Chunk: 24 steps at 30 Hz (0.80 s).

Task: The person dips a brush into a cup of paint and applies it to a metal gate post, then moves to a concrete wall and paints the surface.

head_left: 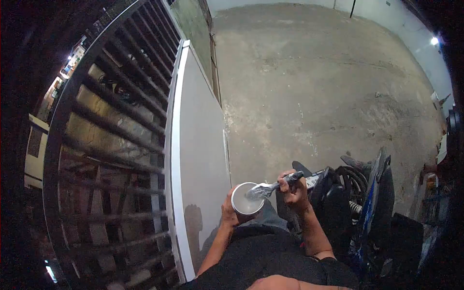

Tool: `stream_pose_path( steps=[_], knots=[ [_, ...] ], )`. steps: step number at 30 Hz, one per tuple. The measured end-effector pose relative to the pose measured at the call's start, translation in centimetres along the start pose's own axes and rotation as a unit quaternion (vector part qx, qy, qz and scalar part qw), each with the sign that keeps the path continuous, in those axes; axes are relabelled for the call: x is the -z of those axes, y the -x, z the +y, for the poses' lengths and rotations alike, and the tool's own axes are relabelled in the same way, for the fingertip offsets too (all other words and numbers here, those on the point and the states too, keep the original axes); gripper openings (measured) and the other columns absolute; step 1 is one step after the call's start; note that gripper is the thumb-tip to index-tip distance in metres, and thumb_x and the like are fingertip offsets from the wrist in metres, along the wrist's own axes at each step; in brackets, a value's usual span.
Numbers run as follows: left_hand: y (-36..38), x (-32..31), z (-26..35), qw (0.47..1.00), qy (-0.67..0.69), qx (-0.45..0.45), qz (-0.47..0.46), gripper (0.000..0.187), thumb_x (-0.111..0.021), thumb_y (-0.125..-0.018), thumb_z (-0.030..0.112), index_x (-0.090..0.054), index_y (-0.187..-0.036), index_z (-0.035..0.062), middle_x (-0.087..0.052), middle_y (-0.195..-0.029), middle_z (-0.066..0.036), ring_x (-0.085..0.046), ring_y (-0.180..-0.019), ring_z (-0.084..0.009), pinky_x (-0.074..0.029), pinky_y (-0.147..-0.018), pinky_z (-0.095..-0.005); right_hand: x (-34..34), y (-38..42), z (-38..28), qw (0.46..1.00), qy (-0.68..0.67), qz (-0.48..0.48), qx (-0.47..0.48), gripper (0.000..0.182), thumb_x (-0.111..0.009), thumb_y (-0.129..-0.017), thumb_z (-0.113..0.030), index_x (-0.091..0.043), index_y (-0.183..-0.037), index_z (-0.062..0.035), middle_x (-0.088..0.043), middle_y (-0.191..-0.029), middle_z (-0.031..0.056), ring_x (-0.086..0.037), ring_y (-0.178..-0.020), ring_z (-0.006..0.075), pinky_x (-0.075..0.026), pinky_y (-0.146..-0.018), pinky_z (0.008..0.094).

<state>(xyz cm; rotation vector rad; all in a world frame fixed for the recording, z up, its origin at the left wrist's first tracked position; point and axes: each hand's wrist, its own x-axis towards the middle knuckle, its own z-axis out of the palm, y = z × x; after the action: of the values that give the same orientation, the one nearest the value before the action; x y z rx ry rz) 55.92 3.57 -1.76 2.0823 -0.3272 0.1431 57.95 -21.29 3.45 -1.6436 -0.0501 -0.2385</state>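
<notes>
My left hand (pixel 229 212) is wrapped round the side of a round white tub (pixel 235 198), close to my body. Pale whitish material shows inside the tub, but I cannot make out how deep it is. With my right hand (pixel 294 192) I grip the dark handle of a paintbrush (pixel 270 188). Its bristle end is coated white and reaches over the tub's rim into the opening. Whether the bristles touch the contents cannot be seen clearly.
Left of me stands a light grey panel (pixel 200 140) with a white edge, beside a dark barred metal gate (pixel 111 111). A motorcycle (pixel 338 193) is parked close on my right. A concrete floor (pixel 309 87) with white specks stretches ahead to a pale wall (pixel 386 19).
</notes>
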Motion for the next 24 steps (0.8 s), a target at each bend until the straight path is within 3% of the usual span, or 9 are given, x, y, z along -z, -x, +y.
stream_pose_path(
  steps=[4,5,6,8,12,13,18,20,24],
  knots=[
    [-8.7,-1.1,-1.9,0.999,-0.037,-0.020,-0.011,0.111,-0.103,-0.056,0.040,-0.044,-0.143,0.0035,-0.067,-0.128,-0.015,-0.069,-0.114,-0.0278,-0.057,-0.096,-0.0401,0.2,-8.1,0.5,0.999,0.024,0.014,0.015,0.013,-0.068,-0.098,-0.013,-0.063,-0.101,-0.0013,-0.068,-0.081,0.0072,-0.065,-0.069,0.0171,-0.052,-0.065,0.0318],
    [-10.7,-1.6,-2.3,0.999,-0.049,-0.015,-0.014,0.111,-0.104,-0.056,0.037,-0.044,-0.143,0.0028,-0.066,-0.129,-0.014,-0.069,-0.114,-0.0273,-0.057,-0.097,-0.0398,0.5,-9.5,1.6,0.997,-0.013,0.009,-0.073,0.012,-0.068,-0.098,-0.012,-0.063,-0.101,-0.0013,-0.069,-0.084,0.0075,-0.066,-0.075,0.0173,-0.053,-0.070,0.0328],
    [-12.2,-2.5,-3.6,0.998,-0.052,-0.010,-0.017,0.111,-0.104,-0.056,0.037,-0.044,-0.143,0.0028,-0.066,-0.129,-0.014,-0.069,-0.114,-0.0273,-0.057,-0.097,-0.0398,0.8,-11.1,2.9,0.997,-0.016,0.007,-0.079,0.012,-0.068,-0.098,-0.012,-0.063,-0.101,-0.0013,-0.069,-0.084,0.0075,-0.066,-0.075,0.0173,-0.053,-0.070,0.0328],
    [-15.8,-5.2,-7.0,0.995,0.085,0.023,-0.043,0.111,-0.104,-0.054,0.029,-0.043,-0.143,0.0022,-0.066,-0.129,-0.013,-0.068,-0.115,-0.0258,-0.057,-0.099,-0.0393,2.0,-15.1,5.3,0.996,-0.055,0.060,-0.025,0.011,-0.066,-0.098,-0.012,-0.063,-0.101,-0.0015,-0.069,-0.086,0.0076,-0.065,-0.075,0.0161,-0.053,-0.072,0.0325],
    [-26.5,-9.7,-9.8,0.995,0.077,-0.027,-0.052,0.109,-0.104,-0.055,0.025,-0.044,-0.143,0.0039,-0.063,-0.132,-0.014,-0.066,-0.119,-0.0253,-0.056,-0.102,-0.0389,5.8,-25.7,8.4,0.998,-0.005,0.068,0.005,0.011,-0.067,-0.097,-0.012,-0.064,-0.098,-0.0012,-0.070,-0.087,0.0074,-0.064,-0.073,0.0158,-0.053,-0.070,0.0331],
    [-30.4,-10.0,-7.2,0.996,0.044,-0.057,-0.045,0.107,-0.104,-0.056,0.024,-0.044,-0.143,0.0045,-0.063,-0.133,-0.014,-0.066,-0.120,-0.0254,-0.056,-0.103,-0.0399,7.3,-28.4,9.2,0.998,-0.013,0.052,-0.046,0.013,-0.069,-0.096,-0.013,-0.064,-0.097,-0.0013,-0.070,-0.088,0.0091,-0.067,-0.075,0.0181,-0.054,-0.071,0.0346],
    [-45.5,-17.7,-10.0,0.987,0.161,-0.004,-0.014,0.105,-0.103,-0.059,0.026,-0.046,-0.144,0.0047,-0.063,-0.134,-0.015,-0.065,-0.121,-0.0266,-0.053,-0.106,-0.0414,13.3,-46.4,11.0,0.997,0.047,0.037,0.052,0.014,-0.070,-0.095,-0.015,-0.065,-0.097,-0.0022,-0.070,-0.087,0.0105,-0.070,-0.076,0.0197,-0.054,-0.068,0.0343],
    [-52.4,-19.7,-8.2,0.975,0.222,0.004,-0.015,0.102,-0.101,-0.062,0.025,-0.046,-0.145,0.0042,-0.062,-0.135,-0.015,-0.064,-0.123,-0.0260,-0.053,-0.106,-0.0411,16.5,-53.3,10.2,0.999,0.009,-0.040,-0.022,0.017,-0.070,-0.095,-0.017,-0.064,-0.097,-0.0018,-0.070,-0.087,0.0099,-0.069,-0.075,0.0203,-0.054,-0.068,0.0344],
    [-65.0,-20.9,-4.0,0.997,0.060,-0.027,0.041,0.096,-0.096,-0.067,0.035,-0.048,-0.145,0.0039,-0.066,-0.134,-0.016,-0.069,-0.117,-0.0316,-0.056,-0.099,-0.0407,19.4,-63.9,10.3,1.000,0.000,-0.017,0.016,0.018,-0.068,-0.098,-0.020,-0.063,-0.095,-0.0026,-0.068,-0.086,0.0107,-0.066,-0.073,0.0173,-0.053,-0.065,0.0329]
  ],
)
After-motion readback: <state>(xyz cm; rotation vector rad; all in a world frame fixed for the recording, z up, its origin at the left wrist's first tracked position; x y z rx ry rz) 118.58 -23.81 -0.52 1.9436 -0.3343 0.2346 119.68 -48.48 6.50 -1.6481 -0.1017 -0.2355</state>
